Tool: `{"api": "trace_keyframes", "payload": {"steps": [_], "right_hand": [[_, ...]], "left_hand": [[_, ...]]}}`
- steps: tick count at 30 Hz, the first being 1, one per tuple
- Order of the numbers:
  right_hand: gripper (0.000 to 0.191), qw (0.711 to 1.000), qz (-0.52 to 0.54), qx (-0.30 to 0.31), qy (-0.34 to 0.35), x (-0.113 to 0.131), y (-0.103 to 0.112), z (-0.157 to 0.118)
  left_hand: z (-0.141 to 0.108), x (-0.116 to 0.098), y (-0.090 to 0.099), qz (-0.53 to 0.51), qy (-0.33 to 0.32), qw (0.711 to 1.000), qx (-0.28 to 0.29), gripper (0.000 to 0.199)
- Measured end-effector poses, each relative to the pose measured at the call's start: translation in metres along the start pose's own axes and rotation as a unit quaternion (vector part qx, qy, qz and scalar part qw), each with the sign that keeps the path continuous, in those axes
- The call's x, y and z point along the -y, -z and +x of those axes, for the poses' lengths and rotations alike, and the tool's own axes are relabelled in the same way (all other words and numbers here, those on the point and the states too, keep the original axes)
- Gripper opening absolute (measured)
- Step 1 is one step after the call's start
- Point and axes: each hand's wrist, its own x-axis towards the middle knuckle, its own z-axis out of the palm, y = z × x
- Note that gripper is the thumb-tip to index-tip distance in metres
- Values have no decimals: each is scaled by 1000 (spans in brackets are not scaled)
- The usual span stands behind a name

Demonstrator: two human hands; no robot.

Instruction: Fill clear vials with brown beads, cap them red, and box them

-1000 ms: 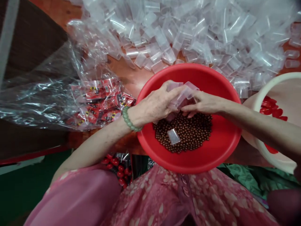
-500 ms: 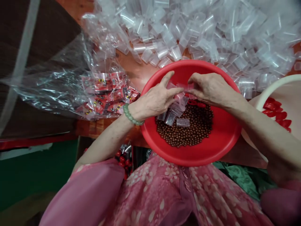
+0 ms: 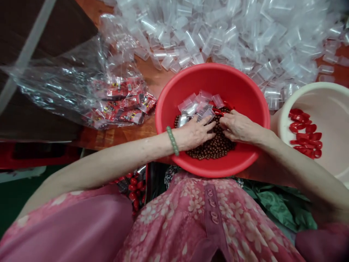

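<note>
A red basin (image 3: 212,169) holds a heap of small shiny brown balls (image 3: 211,151). Clear plastic pieces (image 3: 195,103) are piled over the far left part of the heap, with a few red plastic pieces (image 3: 218,110) beside them. My left hand (image 3: 194,134) lies on the balls, fingers spread, fingertips by the clear pieces; nothing shows in its grasp. At the right side of the heap, my right hand (image 3: 240,126) has its fingers bent together and pointing down into the balls. Its fingertips are partly hidden, so what they pinch cannot be made out.
Many clear plastic tubes (image 3: 226,36) cover the back of the table. Small red packets (image 3: 122,102) lie at left under a clear bag (image 3: 65,83). A white tub (image 3: 335,145) with red plastic pieces (image 3: 305,136) stands at right. Red items (image 3: 135,189) sit below the table edge.
Both hands have moved down from above the clear pieces onto the brown balls. My left hand has shifted nearer, and my right hand has dropped into the heap's right side. The view has shifted slightly.
</note>
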Motion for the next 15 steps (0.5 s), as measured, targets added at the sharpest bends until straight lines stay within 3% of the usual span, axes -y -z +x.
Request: {"api": "trace_keyframes", "payload": {"steps": [3,7,10,12,15], "right_hand": [[28,1000,21,-14,-13,-1,-10,-5],[54,996,69,-12,-55,-9,-15,-7],[31,996,22,42,-81,-12,-12,0],[19,997,-24,51,-60,-7,-11,6],[29,995,-95,10,-13,10,-9,17]], "left_hand": [[4,17,2,17,15,999,-26,39],[7,46,6,5,99,995,-29,35],[10,58,5,-5,117,993,-3,38],[13,62,3,-21,114,993,2,38],[16,65,-1,-47,119,992,-13,38]]}}
